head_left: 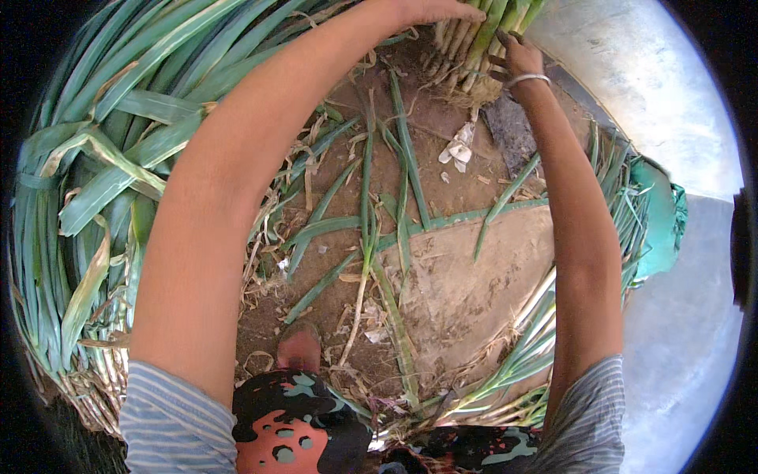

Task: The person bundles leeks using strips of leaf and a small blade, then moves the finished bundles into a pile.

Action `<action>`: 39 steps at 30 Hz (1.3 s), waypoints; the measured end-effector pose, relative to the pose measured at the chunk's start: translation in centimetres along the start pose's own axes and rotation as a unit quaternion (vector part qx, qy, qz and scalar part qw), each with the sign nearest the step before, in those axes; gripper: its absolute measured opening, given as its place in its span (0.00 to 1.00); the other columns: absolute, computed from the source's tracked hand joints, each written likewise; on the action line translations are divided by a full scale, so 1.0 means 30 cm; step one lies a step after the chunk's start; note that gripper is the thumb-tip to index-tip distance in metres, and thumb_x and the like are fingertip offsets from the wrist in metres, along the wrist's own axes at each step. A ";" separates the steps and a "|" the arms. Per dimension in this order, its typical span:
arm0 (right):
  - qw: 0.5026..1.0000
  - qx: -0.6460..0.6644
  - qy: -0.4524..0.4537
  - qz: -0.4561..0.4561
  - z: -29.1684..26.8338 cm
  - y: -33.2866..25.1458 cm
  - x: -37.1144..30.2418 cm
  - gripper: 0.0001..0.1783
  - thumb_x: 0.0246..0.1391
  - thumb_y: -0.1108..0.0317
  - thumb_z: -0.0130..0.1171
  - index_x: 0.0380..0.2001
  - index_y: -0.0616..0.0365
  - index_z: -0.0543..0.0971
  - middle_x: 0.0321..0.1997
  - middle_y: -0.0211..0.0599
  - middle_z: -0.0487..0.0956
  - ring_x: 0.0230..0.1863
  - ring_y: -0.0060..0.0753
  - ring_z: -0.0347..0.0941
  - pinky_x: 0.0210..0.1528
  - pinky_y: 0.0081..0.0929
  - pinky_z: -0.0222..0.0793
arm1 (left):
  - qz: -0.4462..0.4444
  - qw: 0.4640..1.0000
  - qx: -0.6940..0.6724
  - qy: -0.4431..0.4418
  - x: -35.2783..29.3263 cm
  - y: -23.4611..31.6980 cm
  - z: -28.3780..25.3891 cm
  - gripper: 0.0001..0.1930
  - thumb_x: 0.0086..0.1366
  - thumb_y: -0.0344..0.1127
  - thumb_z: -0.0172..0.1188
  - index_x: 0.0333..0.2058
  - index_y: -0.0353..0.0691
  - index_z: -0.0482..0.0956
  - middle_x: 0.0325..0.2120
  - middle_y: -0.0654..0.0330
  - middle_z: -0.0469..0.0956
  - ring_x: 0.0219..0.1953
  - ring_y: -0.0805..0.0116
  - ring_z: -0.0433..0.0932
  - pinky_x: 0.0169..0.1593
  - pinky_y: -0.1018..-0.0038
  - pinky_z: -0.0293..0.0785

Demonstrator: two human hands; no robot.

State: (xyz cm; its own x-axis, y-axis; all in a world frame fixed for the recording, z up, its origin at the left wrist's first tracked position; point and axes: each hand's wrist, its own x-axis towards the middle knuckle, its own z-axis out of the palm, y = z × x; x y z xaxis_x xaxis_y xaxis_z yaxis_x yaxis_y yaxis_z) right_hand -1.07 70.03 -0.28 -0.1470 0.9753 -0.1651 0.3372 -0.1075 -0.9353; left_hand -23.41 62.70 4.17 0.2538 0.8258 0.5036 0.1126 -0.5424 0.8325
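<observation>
At the top of the head view a bundle of leeks stands with its pale stems and roots toward me, its green leaves running out of frame. My left hand reaches over the bundle's left side, fingers together against it; the top edge partly cuts this hand off. From the right, my right hand, with a bangle at the wrist, closes on the stems, its fingers partly behind them. Below the roots lies a small white papery scrap on the soil.
A large heap of leeks fills the left side. Loose green leaves litter the brown ground. More stalks lie at the lower right, near a green cloth and a pale smooth surface. My foot shows below.
</observation>
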 end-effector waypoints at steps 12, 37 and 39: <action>0.940 -0.315 0.092 -0.094 0.077 0.008 -0.057 0.22 0.47 0.61 0.56 0.46 0.58 0.74 0.35 0.49 0.77 0.36 0.45 0.72 0.40 0.33 0.69 | -0.067 0.973 0.082 0.207 0.050 0.083 -0.099 0.19 0.59 0.41 0.56 0.42 0.32 0.71 0.36 0.52 0.76 0.39 0.61 0.75 0.44 0.70 0.72; 0.967 -0.182 -0.115 -0.134 0.196 0.571 -1.104 0.09 0.46 0.66 0.51 0.28 0.60 0.73 0.24 0.53 0.74 0.28 0.59 0.70 0.31 0.46 0.66 | -0.157 0.898 0.410 0.002 -0.389 0.016 0.190 0.37 0.53 0.39 0.59 0.58 0.32 0.53 0.52 0.41 0.64 0.55 0.47 0.64 0.58 0.63 0.59; 0.952 -0.211 -0.202 -0.093 0.156 0.601 -1.291 0.10 0.47 0.64 0.51 0.29 0.58 0.74 0.24 0.51 0.74 0.27 0.57 0.71 0.31 0.45 0.67 | -0.224 0.929 0.274 -0.110 -0.541 0.146 0.302 0.36 0.55 0.39 0.57 0.59 0.34 0.52 0.58 0.42 0.55 0.59 0.50 0.58 0.62 0.63 0.54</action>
State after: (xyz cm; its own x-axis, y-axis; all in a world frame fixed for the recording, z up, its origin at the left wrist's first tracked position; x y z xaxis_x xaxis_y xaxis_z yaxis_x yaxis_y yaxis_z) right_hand 6.34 29.43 -12.21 -0.5574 0.8069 -0.1956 0.6010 0.2296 -0.7656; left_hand -18.34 45.52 -2.45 0.2463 0.9689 0.0258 0.7104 -0.1985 0.6753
